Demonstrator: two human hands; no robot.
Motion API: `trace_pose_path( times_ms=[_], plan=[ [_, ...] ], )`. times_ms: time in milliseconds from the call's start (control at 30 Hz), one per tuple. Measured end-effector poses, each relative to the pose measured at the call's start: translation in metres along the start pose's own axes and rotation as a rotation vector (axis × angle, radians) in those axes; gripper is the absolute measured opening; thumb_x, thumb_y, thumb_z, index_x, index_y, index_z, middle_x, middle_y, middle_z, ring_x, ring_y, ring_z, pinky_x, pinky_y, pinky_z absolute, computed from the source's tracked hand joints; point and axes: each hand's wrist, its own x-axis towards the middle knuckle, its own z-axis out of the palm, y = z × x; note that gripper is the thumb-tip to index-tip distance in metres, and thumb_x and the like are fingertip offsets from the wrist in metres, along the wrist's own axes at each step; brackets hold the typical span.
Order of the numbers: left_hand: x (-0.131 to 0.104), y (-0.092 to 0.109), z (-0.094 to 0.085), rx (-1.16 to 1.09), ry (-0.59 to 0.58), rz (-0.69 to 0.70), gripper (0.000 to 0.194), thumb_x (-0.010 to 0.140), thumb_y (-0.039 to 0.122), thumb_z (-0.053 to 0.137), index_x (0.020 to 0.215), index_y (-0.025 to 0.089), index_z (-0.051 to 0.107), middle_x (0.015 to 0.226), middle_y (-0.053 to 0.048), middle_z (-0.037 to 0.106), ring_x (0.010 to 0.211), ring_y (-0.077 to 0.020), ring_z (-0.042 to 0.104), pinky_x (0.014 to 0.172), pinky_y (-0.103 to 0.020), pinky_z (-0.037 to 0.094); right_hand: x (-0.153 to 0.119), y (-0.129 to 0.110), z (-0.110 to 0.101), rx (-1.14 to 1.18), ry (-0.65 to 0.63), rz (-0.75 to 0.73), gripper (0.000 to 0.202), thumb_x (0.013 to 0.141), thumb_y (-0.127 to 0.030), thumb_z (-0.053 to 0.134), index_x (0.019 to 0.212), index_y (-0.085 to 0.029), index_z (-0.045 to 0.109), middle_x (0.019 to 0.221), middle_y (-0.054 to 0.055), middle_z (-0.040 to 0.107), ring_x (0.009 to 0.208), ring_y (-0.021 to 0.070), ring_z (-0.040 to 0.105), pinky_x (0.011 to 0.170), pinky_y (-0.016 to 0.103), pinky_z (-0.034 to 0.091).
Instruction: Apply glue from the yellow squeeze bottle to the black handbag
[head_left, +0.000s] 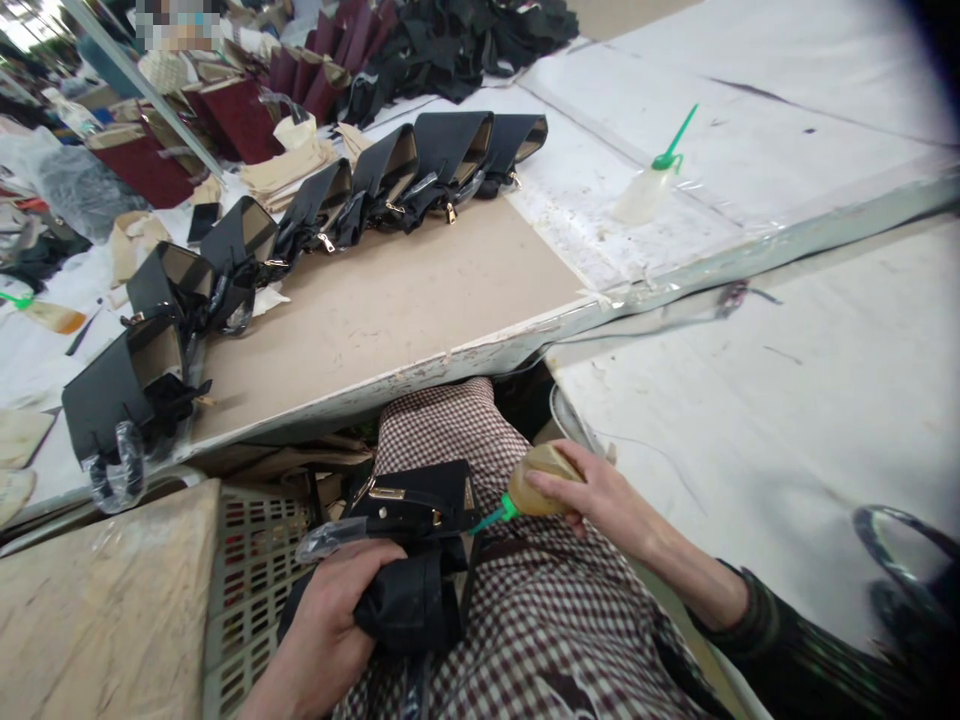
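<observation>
The black bag (431,490) sits in your lap over the checked apron (555,600), gold fittings already mounted on its upward face, while its soft black part is bunched below; it looks midway through the step. Your left hand (337,605) grips that bunched part, though its fingertips are hidden. Your right hand (592,490) has its fingers wrapped around a squeeze bottle (541,478) of amber liquid, whose green nozzle (495,516) points at the bag's right-hand edge; whether it touches, or any liquid is out, you cannot tell from here. Beyond your knees, seven similar bags (454,145) line the tan board (390,290), mouths open, so they appear unfinished too, though which have had this step isn't clear. Farther right stands another bottle (646,190), unheld.
</observation>
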Motion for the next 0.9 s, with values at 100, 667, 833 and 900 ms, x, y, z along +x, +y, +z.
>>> trace_pose_path(
  times_ms=[100,667,833,900],
  plan=[
    [0.0,0.001,0.0,-0.008,-0.009,-0.015,0.035,0.08,0.001,0.051,0.101,0.021,0.071,0.092,-0.002,0.078,0.084,-0.0163,0.074,0.076,-0.024,0.054,-0.003,-0.001,-0.001,0.078,-0.055,-0.004,0.04,0.087,-0.057,0.07,0.102,-0.021,0.062,0.076,-0.002,0.062,0.05,0.0143,0.055,0.039,0.027,0.048],
    [-0.001,0.002,0.0,-0.05,-0.035,-0.043,0.038,0.08,-0.002,0.048,0.101,0.021,0.069,0.093,0.001,0.076,0.086,-0.0131,0.071,0.08,-0.022,0.051,-0.045,-0.019,0.006,0.42,-0.278,0.003,0.031,0.091,-0.049,0.073,0.101,-0.021,0.069,0.081,0.0,0.064,0.055,0.0114,0.051,0.039,0.019,0.042],
    [-0.001,0.0,0.0,-0.062,-0.032,-0.028,0.041,0.079,-0.003,0.049,0.104,0.022,0.069,0.096,0.001,0.075,0.089,-0.013,0.07,0.082,-0.021,0.05,-0.028,-0.012,-0.004,0.172,-0.136,-0.015,0.035,0.088,-0.053,0.074,0.101,-0.022,0.065,0.076,-0.002,0.061,0.052,0.0134,0.053,0.038,0.023,0.045],
    [-0.001,-0.002,0.0,-0.052,-0.022,-0.023,0.039,0.079,-0.003,0.05,0.104,0.022,0.069,0.096,0.0,0.075,0.089,-0.0134,0.071,0.081,-0.021,0.05,-0.02,-0.008,-0.006,0.071,-0.078,-0.016,0.038,0.087,-0.055,0.073,0.105,-0.023,0.063,0.076,-0.002,0.062,0.05,0.0145,0.055,0.039,0.026,0.047]
  ],
)
